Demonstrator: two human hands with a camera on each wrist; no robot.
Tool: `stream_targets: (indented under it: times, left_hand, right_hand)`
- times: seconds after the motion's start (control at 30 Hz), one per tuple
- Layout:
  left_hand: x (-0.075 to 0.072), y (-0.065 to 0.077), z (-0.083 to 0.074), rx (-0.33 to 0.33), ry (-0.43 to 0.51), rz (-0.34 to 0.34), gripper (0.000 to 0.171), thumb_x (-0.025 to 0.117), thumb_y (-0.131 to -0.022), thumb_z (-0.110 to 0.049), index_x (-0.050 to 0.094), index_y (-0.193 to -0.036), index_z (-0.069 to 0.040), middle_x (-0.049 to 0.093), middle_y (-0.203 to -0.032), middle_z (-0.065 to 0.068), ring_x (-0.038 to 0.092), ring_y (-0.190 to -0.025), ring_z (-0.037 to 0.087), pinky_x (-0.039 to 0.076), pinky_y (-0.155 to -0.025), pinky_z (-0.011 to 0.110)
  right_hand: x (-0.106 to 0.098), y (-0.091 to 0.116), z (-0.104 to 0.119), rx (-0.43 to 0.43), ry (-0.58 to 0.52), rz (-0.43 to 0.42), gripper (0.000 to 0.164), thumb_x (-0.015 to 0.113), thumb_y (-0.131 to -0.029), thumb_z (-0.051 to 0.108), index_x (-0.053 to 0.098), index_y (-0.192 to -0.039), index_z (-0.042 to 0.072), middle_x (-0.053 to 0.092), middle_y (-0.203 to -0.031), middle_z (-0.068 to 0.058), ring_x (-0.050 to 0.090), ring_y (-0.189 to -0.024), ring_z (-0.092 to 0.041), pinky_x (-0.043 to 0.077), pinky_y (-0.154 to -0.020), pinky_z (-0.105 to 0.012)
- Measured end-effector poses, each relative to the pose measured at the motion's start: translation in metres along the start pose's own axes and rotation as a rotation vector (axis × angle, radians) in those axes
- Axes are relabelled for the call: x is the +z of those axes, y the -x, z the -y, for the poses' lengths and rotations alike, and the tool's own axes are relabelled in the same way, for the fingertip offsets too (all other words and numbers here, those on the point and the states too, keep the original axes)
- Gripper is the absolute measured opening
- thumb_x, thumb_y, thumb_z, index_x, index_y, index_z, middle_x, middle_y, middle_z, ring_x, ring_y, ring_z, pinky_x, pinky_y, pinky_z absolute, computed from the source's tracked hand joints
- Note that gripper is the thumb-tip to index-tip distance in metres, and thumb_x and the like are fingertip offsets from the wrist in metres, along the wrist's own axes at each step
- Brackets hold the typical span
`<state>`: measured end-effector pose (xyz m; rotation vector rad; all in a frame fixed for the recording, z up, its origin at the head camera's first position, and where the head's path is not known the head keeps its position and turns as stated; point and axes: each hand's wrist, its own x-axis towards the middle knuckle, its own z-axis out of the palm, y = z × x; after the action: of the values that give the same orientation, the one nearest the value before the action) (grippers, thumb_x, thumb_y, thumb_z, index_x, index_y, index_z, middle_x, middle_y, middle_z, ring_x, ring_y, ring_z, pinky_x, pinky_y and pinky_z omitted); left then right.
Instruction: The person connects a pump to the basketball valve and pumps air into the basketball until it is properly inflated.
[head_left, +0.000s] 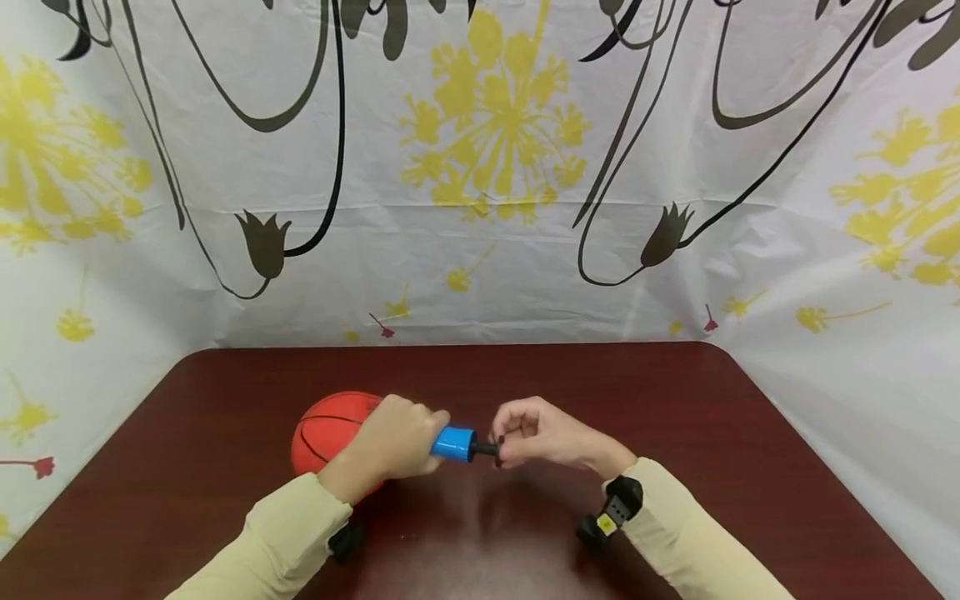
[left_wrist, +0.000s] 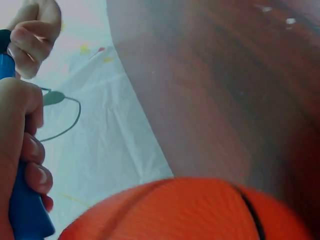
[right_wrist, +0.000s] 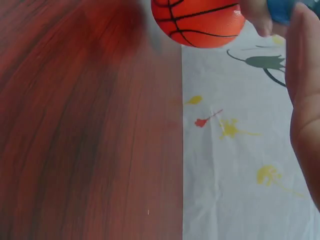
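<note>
My left hand point(head_left: 396, 437) grips a blue ball pump point(head_left: 453, 443) by its barrel, its fingers wrapped round it in the left wrist view. From the barrel's right end sticks out a thin black end piece point(head_left: 485, 448). My right hand point(head_left: 551, 435) pinches the tip of that piece between thumb and fingers, the other fingers curled. Behind and left of my left hand sits an orange-red basketball point(head_left: 330, 429) with black lines, partly covered by that hand and forearm. The basketball point(left_wrist: 190, 212) also fills the bottom of the left wrist view.
All this is over a dark reddish-brown table point(head_left: 600, 392) with rounded far corners. A white curtain point(head_left: 465, 292) with yellow and grey plant prints hangs along its back and sides. A black strap device point(head_left: 618, 504) is on the right wrist.
</note>
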<state>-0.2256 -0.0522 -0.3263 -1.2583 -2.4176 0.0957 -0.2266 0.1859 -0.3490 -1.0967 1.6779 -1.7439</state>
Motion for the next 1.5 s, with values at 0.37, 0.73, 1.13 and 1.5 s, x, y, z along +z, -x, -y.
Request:
stream_targets:
  times: [0.37,0.73,1.13,1.5]
  left_hand:
    - [0.0,0.011,0.015,-0.008,-0.025,-0.072,0.029,0.07,-0.064,-0.032,0.049,-0.068,-0.012,0.049,-0.051,-0.004,0.041,-0.04,0.007,0.032,-0.039,0.021]
    - [-0.002,-0.001,0.01,0.019,-0.031,-0.085,0.027,0.069,-0.064,-0.029,0.048,-0.067,-0.012,0.044,-0.05,-0.004,0.038,-0.039,0.007,0.031,-0.038,0.022]
    - [-0.005,0.008,0.02,-0.002,-0.022,-0.108,0.03,0.071,-0.062,-0.029,0.049,-0.07,-0.011,0.051,-0.053,-0.003,0.044,-0.041,0.008,0.033,-0.039,0.022]
    - [-0.005,-0.004,0.005,0.019,0.004,-0.069,0.027,0.068,-0.065,-0.031,0.048,-0.066,-0.013,0.046,-0.051,-0.005,0.04,-0.04,0.007,0.032,-0.039,0.022]
  right_hand:
    - [-0.024,0.037,0.004,-0.178,-0.176,0.138,0.009,0.053,-0.083,-0.003,0.048,-0.086,0.004,0.054,-0.083,0.0,0.056,-0.074,-0.012,0.041,-0.059,-0.023]
    - [0.005,-0.009,0.0,-0.102,0.004,-0.033,0.01,0.06,-0.081,0.003,0.054,-0.088,0.005,0.059,-0.085,0.0,0.061,-0.074,-0.013,0.05,-0.066,-0.029]
    - [-0.016,0.03,0.016,-0.223,-0.156,0.148,0.015,0.055,-0.084,0.003,0.04,-0.082,0.0,0.05,-0.081,-0.002,0.056,-0.073,-0.012,0.042,-0.058,-0.022]
    - [0.003,-0.008,0.005,-0.104,-0.009,0.02,0.013,0.063,-0.08,0.012,0.052,-0.084,0.006,0.059,-0.083,0.0,0.059,-0.07,-0.01,0.049,-0.063,-0.023]
